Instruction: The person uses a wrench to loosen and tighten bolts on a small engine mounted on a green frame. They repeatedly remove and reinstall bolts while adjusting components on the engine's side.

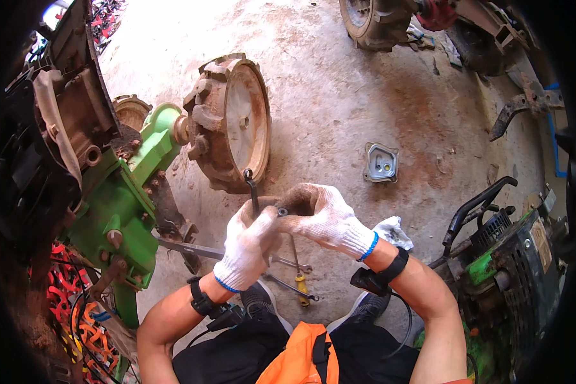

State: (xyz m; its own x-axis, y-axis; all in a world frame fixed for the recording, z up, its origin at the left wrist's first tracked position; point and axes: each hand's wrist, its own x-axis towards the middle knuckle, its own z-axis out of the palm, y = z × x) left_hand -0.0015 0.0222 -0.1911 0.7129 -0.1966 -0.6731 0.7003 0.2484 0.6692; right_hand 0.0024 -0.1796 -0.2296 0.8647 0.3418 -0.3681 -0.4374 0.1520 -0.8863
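My left hand (pixel 248 246) and my right hand (pixel 326 221) meet at the centre, both in soiled white knit gloves. My left hand is closed on a dark wrench (pixel 252 184), which stands up with its ring end at the top. My right hand is closed, its fingertips pinched on a small metal nut or washer (pixel 283 211) beside the wrench. Below them on the concrete lie a yellow-handled screwdriver (pixel 300 287) and a double-ended spanner (pixel 288 287). A flat metal cover (pixel 381 162) lies to the right, and a crumpled white cloth (pixel 392 232) is behind my right wrist.
A green machine housing (pixel 121 217) with a rusty lugged wheel (pixel 244 118) stands on the left, by red and orange parts (pixel 70 301). An engine unit (pixel 505 281) with black handle is at lower right. Another machine's wheel (pixel 365 16) and a bracket (pixel 531 99) are at upper right.
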